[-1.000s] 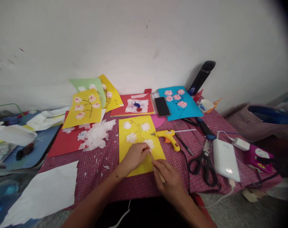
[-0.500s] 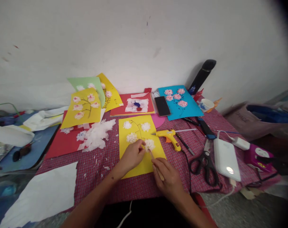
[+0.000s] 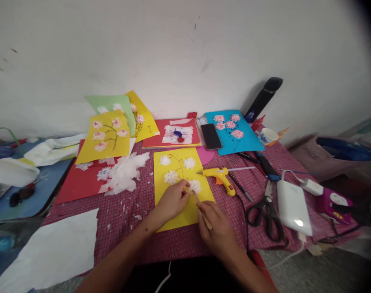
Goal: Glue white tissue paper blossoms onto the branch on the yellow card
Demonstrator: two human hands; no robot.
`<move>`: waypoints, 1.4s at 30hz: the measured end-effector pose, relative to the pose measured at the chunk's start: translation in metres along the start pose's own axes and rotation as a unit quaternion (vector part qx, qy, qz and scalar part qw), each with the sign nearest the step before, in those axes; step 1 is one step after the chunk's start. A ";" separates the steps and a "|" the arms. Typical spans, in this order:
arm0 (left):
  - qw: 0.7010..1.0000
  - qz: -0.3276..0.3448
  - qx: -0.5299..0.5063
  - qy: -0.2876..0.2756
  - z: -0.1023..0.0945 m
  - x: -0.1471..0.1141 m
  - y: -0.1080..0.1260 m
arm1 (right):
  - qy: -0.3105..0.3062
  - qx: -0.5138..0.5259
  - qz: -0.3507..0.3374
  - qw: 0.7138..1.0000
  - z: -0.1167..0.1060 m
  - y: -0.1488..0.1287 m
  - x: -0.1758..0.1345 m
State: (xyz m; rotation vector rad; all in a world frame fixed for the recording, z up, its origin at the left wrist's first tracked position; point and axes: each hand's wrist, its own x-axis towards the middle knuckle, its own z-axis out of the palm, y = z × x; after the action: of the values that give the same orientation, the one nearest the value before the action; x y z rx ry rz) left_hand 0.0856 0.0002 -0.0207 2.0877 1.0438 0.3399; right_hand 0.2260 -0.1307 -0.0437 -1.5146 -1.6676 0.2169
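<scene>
My right hand (image 3: pixel 217 224) is closed around a thin wooden-handled tool (image 3: pixel 207 221), its tip hidden against the lower right white paper flower (image 3: pixel 194 186). That flower sits on a yellow sheet (image 3: pixel 179 213) with a drawn dark stem and several other white paper flowers (image 3: pixel 170 177). From the left, my left hand (image 3: pixel 173 200) reaches over the sheet, thumb and fingers pinched at the flower's left edge. What its fingertips hold, if anything, is too small to make out. A yellow glue gun (image 3: pixel 218 174) lies just right of the sheet, its nozzle pointing at it.
Torn white paper pieces (image 3: pixel 124 173) lie to the left. Finished flower cards (image 3: pixel 104 136), a phone (image 3: pixel 211 136) and a blue card (image 3: pixel 234 132) line the back. Scissors (image 3: pixel 266 213), a white power bank (image 3: pixel 293 207) and a paper cup (image 3: pixel 267 136) are on the right.
The camera view has shifted slightly. Both hands stay at the same flower, and the right hand keeps the wooden-handled tool against it with little movement.
</scene>
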 end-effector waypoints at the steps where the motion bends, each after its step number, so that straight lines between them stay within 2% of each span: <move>1: 1.000 0.002 0.002 -0.001 0.000 0.000 0.000 | -0.002 0.003 0.002 1.000 0.000 -0.001 0.001; 10: 1.000 0.015 -0.003 -0.006 -0.001 0.001 -0.002 | -0.003 0.018 0.016 1.000 0.003 -0.003 0.006; 16: 1.000 0.012 -0.010 -0.007 0.001 0.002 -0.005 | -0.030 0.013 0.033 0.999 0.000 -0.009 0.010; 20: 1.000 0.012 -0.015 -0.005 0.000 0.001 -0.005 | -0.018 0.016 0.039 0.999 -0.002 -0.010 0.016; 25: 0.999 0.007 -0.036 -0.007 0.001 -0.005 -0.005 | 0.014 0.046 0.025 0.999 -0.016 -0.015 0.008; 32: 0.999 0.046 0.020 0.018 0.008 -0.015 0.002 | 0.008 0.039 -0.013 0.999 -0.041 -0.007 -0.024; 37: 0.996 0.020 -0.083 -0.019 0.010 -0.025 0.001 | 0.004 0.045 -0.038 0.998 -0.042 -0.002 -0.031; 42: 0.967 -0.037 -0.245 -0.059 0.013 -0.029 -0.005 | -0.005 0.065 -0.044 0.997 -0.038 -0.013 -0.028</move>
State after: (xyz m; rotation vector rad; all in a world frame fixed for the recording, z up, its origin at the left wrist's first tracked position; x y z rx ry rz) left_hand 0.0714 -0.0275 -0.0303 1.6008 0.8603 0.3862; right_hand 0.2392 -0.1738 -0.0241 -1.3420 -1.6903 0.2803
